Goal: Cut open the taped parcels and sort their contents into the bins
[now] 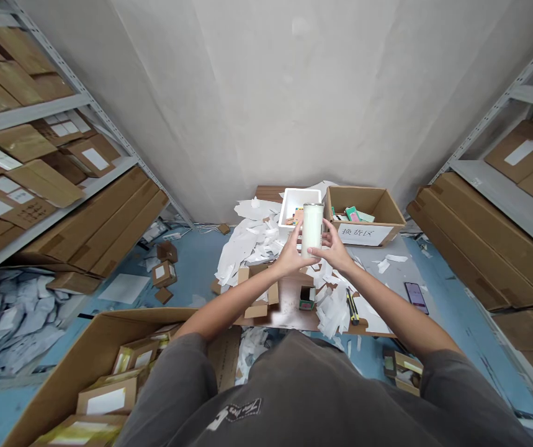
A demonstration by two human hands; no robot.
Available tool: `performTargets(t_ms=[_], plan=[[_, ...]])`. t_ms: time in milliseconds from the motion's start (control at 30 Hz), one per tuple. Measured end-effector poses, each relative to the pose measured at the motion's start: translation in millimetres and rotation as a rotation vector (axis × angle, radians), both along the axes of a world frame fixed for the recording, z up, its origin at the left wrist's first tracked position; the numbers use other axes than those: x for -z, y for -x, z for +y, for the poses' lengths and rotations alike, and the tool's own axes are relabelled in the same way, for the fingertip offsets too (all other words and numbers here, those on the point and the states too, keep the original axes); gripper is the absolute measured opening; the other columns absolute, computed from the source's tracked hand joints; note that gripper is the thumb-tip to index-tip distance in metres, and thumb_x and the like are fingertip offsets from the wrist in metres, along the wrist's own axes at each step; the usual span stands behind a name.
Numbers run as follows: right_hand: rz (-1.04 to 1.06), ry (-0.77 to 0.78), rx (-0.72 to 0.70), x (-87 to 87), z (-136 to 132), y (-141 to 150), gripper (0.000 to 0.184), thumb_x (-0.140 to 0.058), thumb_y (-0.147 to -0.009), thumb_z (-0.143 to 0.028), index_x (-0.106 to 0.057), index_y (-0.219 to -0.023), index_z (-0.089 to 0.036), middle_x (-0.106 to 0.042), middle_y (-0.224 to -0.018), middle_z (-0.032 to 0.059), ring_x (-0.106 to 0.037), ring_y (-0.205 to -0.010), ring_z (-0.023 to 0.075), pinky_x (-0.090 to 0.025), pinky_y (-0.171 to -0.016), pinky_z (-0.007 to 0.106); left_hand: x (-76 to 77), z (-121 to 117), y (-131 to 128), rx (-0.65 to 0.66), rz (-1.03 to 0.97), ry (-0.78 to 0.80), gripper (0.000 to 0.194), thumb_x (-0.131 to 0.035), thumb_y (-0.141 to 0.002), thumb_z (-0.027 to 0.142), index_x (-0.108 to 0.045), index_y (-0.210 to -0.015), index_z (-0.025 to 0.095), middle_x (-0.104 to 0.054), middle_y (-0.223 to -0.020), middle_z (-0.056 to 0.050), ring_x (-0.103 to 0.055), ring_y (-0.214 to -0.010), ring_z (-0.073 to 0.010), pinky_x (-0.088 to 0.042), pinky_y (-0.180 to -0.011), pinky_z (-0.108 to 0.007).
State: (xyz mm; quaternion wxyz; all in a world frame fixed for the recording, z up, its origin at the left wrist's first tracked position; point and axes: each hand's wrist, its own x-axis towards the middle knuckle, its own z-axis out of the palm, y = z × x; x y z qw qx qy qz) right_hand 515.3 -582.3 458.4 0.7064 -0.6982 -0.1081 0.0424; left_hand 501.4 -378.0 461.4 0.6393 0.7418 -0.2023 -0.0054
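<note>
A pale green cylindrical tumbler with a silvery rim is held upright above the table, between my two hands. My left hand grips its left side, and my right hand grips it from the right with the thumb across the front low down. Behind it stands a white bin with small items inside. On the table below are an opened cardboard box, a small dark green box with its top open, and a black-and-yellow utility knife.
White paper scraps are heaped across the brown table. A labelled cardboard box holds small packages at the back right. A phone lies further right. A large carton of parcels stands at my left; loaded shelves flank both sides.
</note>
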Motion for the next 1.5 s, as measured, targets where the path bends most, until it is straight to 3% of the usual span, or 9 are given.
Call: performTargets(t_ms=[133,333,500,700,833,1000,1133,1267,1500], plan=[[0.062,-0.111,-0.079,0.7,2.5,4.4,0.128,-0.097,-0.071,-0.043,-0.023,-0.175,-0.04,-0.065,-0.148,0.0113,-0.07,-0.127,0.0331,-0.06,-0.108,0.054,0.0,2.2,-0.5,0.082,0.004,-0.009,0.139,-0.1,-0.071,0.042,-0.011,-0.178,0.039,-0.041,-0.171,-0.017,-0.055,-0.146,-0.0382,-0.055,-0.112,-0.054],[0.031,-0.038,0.04,3.3,4.1,10.7,0.123,-0.097,-0.072,-0.042,-0.028,-0.174,-0.04,-0.063,-0.15,0.0119,-0.069,-0.126,0.033,-0.061,-0.105,0.053,9.2,-1.8,3.0,-0.004,0.026,-0.054,0.144,-0.102,-0.067,0.041,-0.013,-0.179,0.033,-0.047,-0.165,-0.019,-0.059,-0.14,-0.0389,-0.056,-0.111,-0.055],[0.094,-0.09,-0.121,4.8,3.9,12.3,0.122,-0.096,-0.073,-0.044,-0.027,-0.173,-0.041,-0.065,-0.149,0.011,-0.071,-0.125,0.0332,-0.062,-0.104,0.052,12.8,-3.8,6.5,-0.003,0.01,-0.054,0.141,-0.101,-0.069,0.039,-0.013,-0.179,0.032,-0.046,-0.165,-0.019,-0.055,-0.145,-0.0381,-0.055,-0.113,-0.054],[0.077,-0.116,-0.038,7.1,5.3,14.2,0.123,-0.098,-0.071,-0.047,-0.03,-0.172,-0.043,-0.061,-0.155,0.0111,-0.07,-0.128,0.033,-0.06,-0.107,0.053,12.9,-4.0,8.0,-0.08,0.037,-0.086,0.142,-0.102,-0.067,0.038,-0.014,-0.178,0.032,-0.054,-0.156,-0.018,-0.067,-0.124,-0.0336,-0.059,-0.104,-0.052],[0.1,-0.122,-0.111,5.0,0.4,11.0,0.125,-0.099,-0.069,-0.043,-0.029,-0.173,-0.041,-0.062,-0.154,0.0112,-0.069,-0.131,0.034,-0.058,-0.11,0.054,14.2,-4.7,11.5,-0.028,0.044,-0.053,0.134,-0.101,-0.07,0.043,-0.022,-0.177,0.031,-0.052,-0.159,-0.019,-0.059,-0.138,-0.0369,-0.057,-0.109,-0.052],[0.032,-0.08,0.005,5.0,1.7,10.0,0.131,-0.1,-0.068,-0.044,-0.025,-0.174,-0.04,-0.055,-0.162,0.0132,-0.063,-0.139,0.0355,-0.057,-0.113,0.055,18.0,-7.6,13.0,-0.128,0.02,-0.077,0.136,-0.102,-0.067,0.043,-0.022,-0.176,0.032,-0.054,-0.155,-0.017,-0.062,-0.133,-0.036,-0.058,-0.107,-0.053],[0.072,-0.065,-0.066,8.0,0.8,10.0,0.125,-0.098,-0.07,-0.044,-0.028,-0.174,-0.039,-0.063,-0.151,0.0127,-0.068,-0.131,0.0344,-0.059,-0.109,0.054,19.0,-8.4,13.1,-0.059,0.062,-0.001,0.124,-0.098,-0.073,0.042,-0.025,-0.174,0.033,-0.056,-0.154,-0.016,-0.063,-0.134,-0.0334,-0.059,-0.106,-0.05],[0.036,-0.021,0.041,14.1,0.9,10.8,0.128,-0.099,-0.066,-0.045,-0.029,-0.173,-0.039,-0.062,-0.149,0.0128,-0.068,-0.129,0.0341,-0.061,-0.105,0.054,17.1,-8.0,12.7,-0.137,0.012,-0.094,0.131,-0.101,-0.066,0.039,-0.027,-0.174,0.029,-0.055,-0.154,-0.018,-0.06,-0.134,-0.0359,-0.059,-0.104,-0.051],[0.112,-0.045,0.004,18.0,-1.1,12.2,0.127,-0.101,-0.064,-0.047,-0.032,-0.171,-0.04,-0.065,-0.142,0.0116,-0.073,-0.115,0.0326,-0.065,-0.097,0.053,21.4,-4.3,12.5,-0.037,0.086,-0.051,0.135,-0.102,-0.066,0.045,-0.024,-0.176,0.032,-0.053,-0.156,-0.018,-0.063,-0.132,-0.0358,-0.058,-0.107,-0.053]])
